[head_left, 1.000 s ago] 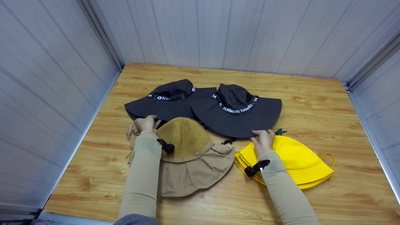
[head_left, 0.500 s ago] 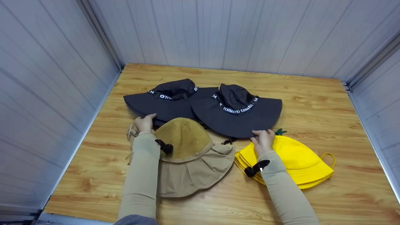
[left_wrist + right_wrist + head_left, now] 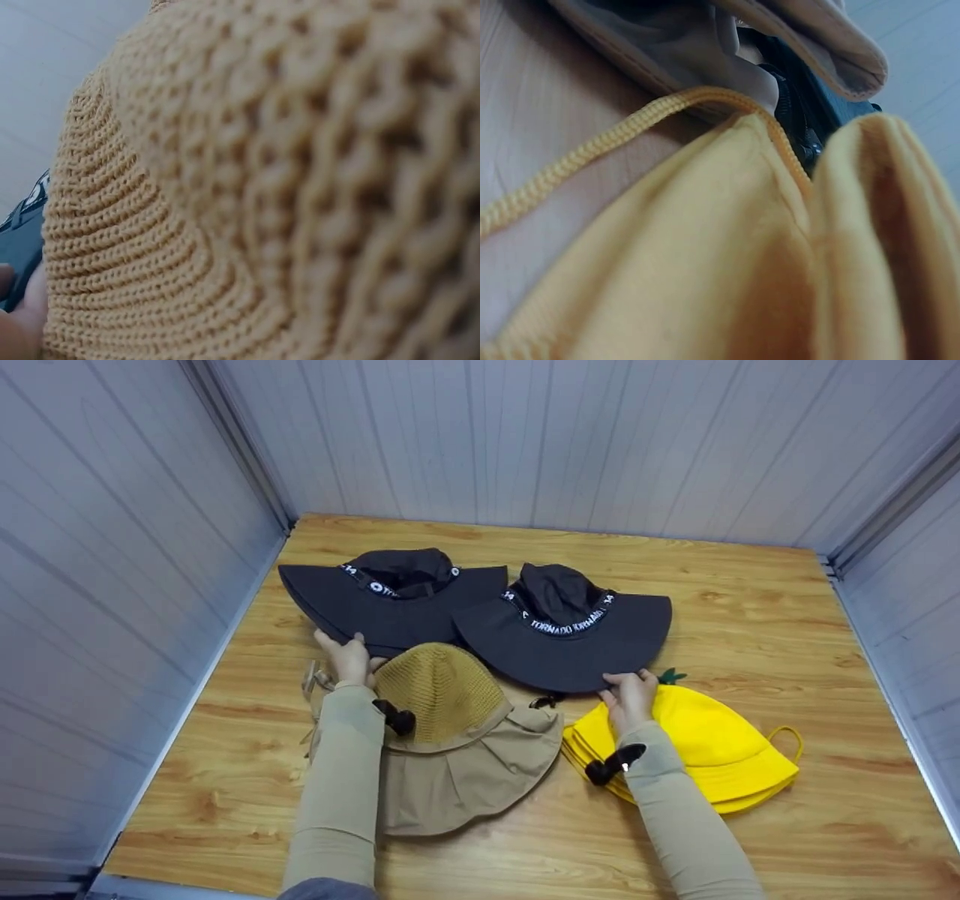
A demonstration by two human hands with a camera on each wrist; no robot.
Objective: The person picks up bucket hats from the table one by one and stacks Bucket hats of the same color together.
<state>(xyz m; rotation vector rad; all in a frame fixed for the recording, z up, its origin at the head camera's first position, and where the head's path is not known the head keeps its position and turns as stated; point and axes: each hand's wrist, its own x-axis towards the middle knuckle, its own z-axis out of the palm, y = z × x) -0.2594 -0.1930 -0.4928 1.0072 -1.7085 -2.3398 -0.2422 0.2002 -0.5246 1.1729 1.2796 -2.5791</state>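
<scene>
Two dark wide-brimmed bucket hats with lettered bands lie side by side in the head view. My left hand [image 3: 349, 660] holds the near edge of the left dark hat [image 3: 405, 615], whose brim is tilted up. My right hand [image 3: 631, 696] pinches the front brim of the right dark hat [image 3: 570, 652]. Below my left hand is a tan hat with a knitted crown [image 3: 439, 690] and pleated brim; its knit [image 3: 150, 240] fills most of the left wrist view. Yellow hats [image 3: 720, 735], stacked, lie under my right wrist, and yellow cloth [image 3: 690, 255] hides that hand in its wrist view.
All the hats lie on a wood-grain table [image 3: 787, 637] enclosed by pale panel walls [image 3: 510, 442]. A yellow cord [image 3: 630, 127] loops from the yellow hat. A green leaf trim [image 3: 672, 676] sits beside my right hand.
The left dark hat has shifted left, and its left brim has risen with my left hand's grip changing at the edge. My right hand and the right dark hat stay nearly still.
</scene>
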